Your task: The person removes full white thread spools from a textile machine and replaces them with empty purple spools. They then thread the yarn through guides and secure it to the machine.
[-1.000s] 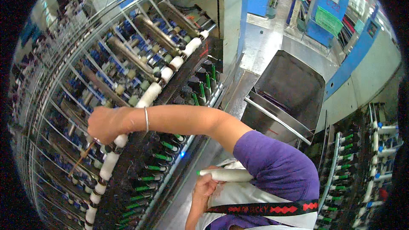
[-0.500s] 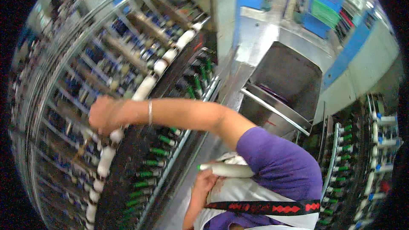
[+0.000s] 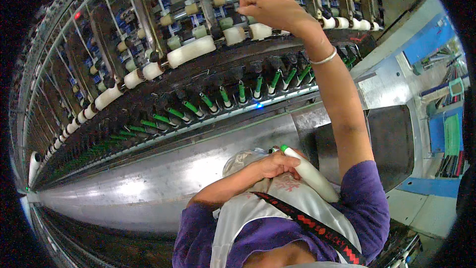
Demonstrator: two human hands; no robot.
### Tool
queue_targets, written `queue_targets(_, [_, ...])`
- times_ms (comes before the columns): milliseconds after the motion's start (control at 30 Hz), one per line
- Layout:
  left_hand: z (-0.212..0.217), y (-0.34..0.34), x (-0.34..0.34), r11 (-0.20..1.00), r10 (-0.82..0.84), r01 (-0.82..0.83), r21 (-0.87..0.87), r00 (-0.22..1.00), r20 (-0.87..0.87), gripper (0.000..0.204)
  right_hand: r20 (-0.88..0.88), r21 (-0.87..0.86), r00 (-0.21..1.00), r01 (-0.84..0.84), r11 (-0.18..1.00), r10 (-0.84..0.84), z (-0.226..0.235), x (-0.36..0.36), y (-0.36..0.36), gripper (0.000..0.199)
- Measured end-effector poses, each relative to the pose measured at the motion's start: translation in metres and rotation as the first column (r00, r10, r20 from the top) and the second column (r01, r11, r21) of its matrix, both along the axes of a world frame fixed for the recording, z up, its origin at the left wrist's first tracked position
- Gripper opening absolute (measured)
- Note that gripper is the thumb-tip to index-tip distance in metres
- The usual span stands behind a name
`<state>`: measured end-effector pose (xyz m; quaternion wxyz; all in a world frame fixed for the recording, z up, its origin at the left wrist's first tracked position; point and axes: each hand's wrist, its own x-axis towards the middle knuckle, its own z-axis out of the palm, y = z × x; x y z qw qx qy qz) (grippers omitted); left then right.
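Observation:
My right hand [image 3: 272, 7], with a light bracelet at the wrist, reaches up over the drafting rollers of a spinning frame. Its fingers are curled close together; whatever they pinch, if anything, is too small to make out. White rollers [image 3: 191, 52] run in a row just below that hand. Against my waist, my left hand [image 3: 280, 165] is closed at the upper end of a bobbin of white yarn [image 3: 315, 176] with a green tip. The bobbin leans across the pale apron [image 3: 243, 213], its lower end near my right sleeve.
Below the rollers stands a row of green spindle tubes [image 3: 242, 91] behind a long metal rail [image 3: 213, 119]. A shiny metal surface [image 3: 139, 183] stretches to the left. Right of me are a dark panel [image 3: 391, 139] and blue machine parts [image 3: 424, 37]. Another machine edge [image 3: 49, 238] lies at lower left.
My view has turned, so the spinning frame now spans the top instead of the left side. My right hand remains by the rollers, and my left hand stays with the yarn bobbin.

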<state>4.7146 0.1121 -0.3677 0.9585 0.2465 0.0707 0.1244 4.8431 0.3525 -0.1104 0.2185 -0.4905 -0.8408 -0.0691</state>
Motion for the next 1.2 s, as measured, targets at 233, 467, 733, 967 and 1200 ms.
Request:
queue_targets(233, [-0.005, 0.005, -0.01, 1.0, -0.006, 0.008, -0.027, 0.997, 0.081, 0.036, -0.461, 0.252, 0.87, -0.06, 0.966, 0.175, -0.022, 0.033, -0.059, 0.019])
queue_targets(467, [-0.009, 0.009, -0.003, 0.999, 0.031, -0.032, -0.023, 0.999, -0.021, 0.037, -0.488, 0.817, -0.844, -0.351, 0.457, 0.224, 0.034, 0.072, -0.151, 0.008])
queue_targets(733, [-0.02, 0.015, -0.011, 0.99, 0.112, -0.102, -0.097, 0.988, 0.108, 0.03, -0.454, 0.831, -0.76, -0.549, 0.086, -0.466, 0.038, -0.029, -0.131, 0.025])
queue_targets(967, [-0.021, 0.02, -0.02, 0.97, 0.239, -0.23, -0.076, 0.962, 0.134, 0.039, -0.609, 0.735, -0.624, -0.676, -0.053, -0.49, 0.067, -0.109, -0.114, 0.03])
queue_targets(1200, [0.014, 0.012, -0.046, 0.904, 0.426, -0.425, -0.053, 0.879, 0.213, 0.043, -0.735, 0.668, -0.564, -0.699, -0.257, -0.376, 0.078, -0.126, -0.128, 0.015])
